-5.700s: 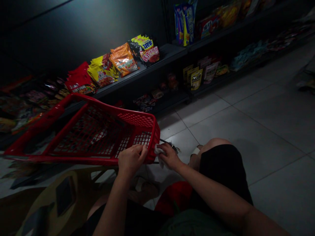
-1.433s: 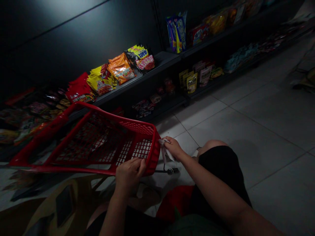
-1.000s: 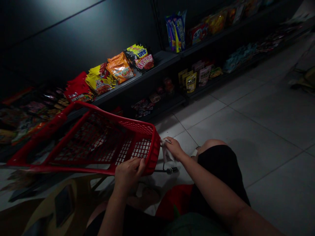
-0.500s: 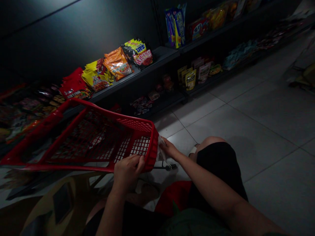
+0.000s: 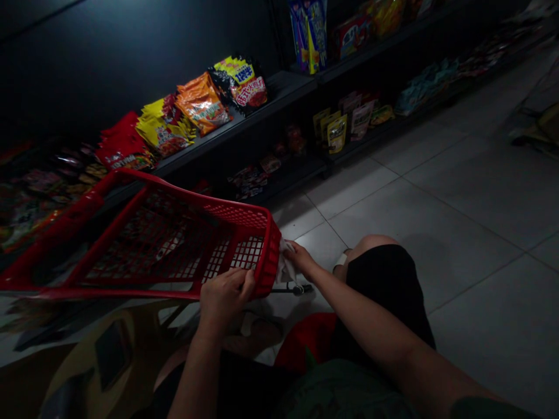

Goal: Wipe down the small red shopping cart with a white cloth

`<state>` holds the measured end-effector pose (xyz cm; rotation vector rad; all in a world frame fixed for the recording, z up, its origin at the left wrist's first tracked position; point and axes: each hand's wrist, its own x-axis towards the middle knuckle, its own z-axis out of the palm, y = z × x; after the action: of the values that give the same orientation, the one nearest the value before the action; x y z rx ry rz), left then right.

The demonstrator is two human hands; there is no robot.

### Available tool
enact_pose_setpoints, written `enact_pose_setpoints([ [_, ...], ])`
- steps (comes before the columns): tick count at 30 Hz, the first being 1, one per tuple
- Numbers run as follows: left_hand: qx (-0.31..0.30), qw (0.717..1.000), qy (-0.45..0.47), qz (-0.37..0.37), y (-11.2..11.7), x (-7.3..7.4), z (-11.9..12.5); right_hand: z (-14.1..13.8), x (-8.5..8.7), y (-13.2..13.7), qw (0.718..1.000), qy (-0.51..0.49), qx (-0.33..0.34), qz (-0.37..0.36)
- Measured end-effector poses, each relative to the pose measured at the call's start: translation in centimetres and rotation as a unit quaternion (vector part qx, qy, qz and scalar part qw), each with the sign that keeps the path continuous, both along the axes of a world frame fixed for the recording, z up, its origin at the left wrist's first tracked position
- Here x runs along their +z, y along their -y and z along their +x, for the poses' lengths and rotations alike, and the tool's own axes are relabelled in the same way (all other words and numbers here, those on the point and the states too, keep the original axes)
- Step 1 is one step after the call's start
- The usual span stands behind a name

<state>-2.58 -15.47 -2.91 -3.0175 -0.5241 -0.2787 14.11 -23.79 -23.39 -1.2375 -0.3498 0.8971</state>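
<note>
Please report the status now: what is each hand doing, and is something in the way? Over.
Left hand gripping red plastic basket at its side rim. Right hand pressing white cloth to its end wall. Black rod with small wheel just below.

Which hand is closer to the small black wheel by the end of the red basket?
Right. The right hand is just above the black caster wheel; the left hand is farther away, on the lower rim of the red basket.

- Dim overall; the black wall (image 5: 131, 64) far ahead of the left hand (image 5: 227, 298) fades almost to darkness
- Floor tiles (image 5: 437, 215) beyond the right hand (image 5: 301, 260) show a pale, soft sheen
- The white cloth (image 5: 286, 267) beside that hand and the red basket (image 5: 267, 256) stand out faintly
- Soft shadow falls below both hands
- Wide-lens stretching slants the frame's edges; the far upper right looks soft
</note>
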Motion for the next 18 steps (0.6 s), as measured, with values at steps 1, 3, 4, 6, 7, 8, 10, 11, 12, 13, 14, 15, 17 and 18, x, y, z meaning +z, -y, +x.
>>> enact_pose_setpoints([
  [1,0.001,1.000,0.001,0.000,0.0,0.0,0.0,0.1,0.1,-0.1,1.000,-0.008,0.006,0.000],
  [3,0.006,1.000,0.003,0.005,-0.1,0.0,0.0,0.3,0.4,-0.2,0.999,-0.028,0.013,-0.009],
  [4,0.008,1.000,0.002,0.009,-0.1,-0.1,0.0,0.4,0.6,-0.2,0.999,-0.031,0.010,-0.015],
  [6,0.009,1.000,0.003,0.016,-0.2,-0.2,-0.1,0.4,0.9,-0.1,0.999,-0.026,-0.005,-0.025],
  [7,0.006,1.000,0.006,0.018,-0.1,-0.2,-0.1,0.5,1.1,0.0,0.999,-0.022,-0.015,-0.026],
  [8,0.002,1.000,0.010,0.018,-0.1,-0.2,-0.1,0.5,1.2,0.0,0.999,-0.018,-0.023,-0.026],
  [10,-0.008,1.000,0.020,0.017,0.0,-0.1,-0.2,0.5,1.4,0.1,0.999,-0.015,-0.034,-0.021],
  [11,-0.012,1.000,0.023,0.016,0.1,-0.1,-0.2,0.5,1.4,0.0,0.999,-0.016,-0.035,-0.018],
  [12,-0.014,1.000,0.023,0.015,0.2,0.0,-0.1,0.4,1.5,0.0,0.999,-0.019,-0.033,-0.015],
  [13,-0.014,1.000,0.022,0.014,0.2,0.1,-0.1,0.4,1.6,0.0,0.999,-0.024,-0.032,-0.012],
  [14,-0.012,1.000,0.020,0.012,0.2,0.1,-0.1,0.3,1.7,0.0,0.999,-0.029,-0.033,-0.011],
  [15,-0.008,1.000,0.018,0.011,0.3,0.1,-0.1,0.2,1.8,0.0,0.999,-0.033,-0.034,-0.011],
  [17,0.000,1.000,0.015,0.007,0.3,0.1,-0.1,-0.1,2.2,0.1,0.999,-0.030,-0.041,-0.017],
  [18,0.002,1.000,0.014,0.006,0.3,0.1,-0.1,-0.1,2.5,0.1,0.999,-0.019,-0.045,-0.020],
])
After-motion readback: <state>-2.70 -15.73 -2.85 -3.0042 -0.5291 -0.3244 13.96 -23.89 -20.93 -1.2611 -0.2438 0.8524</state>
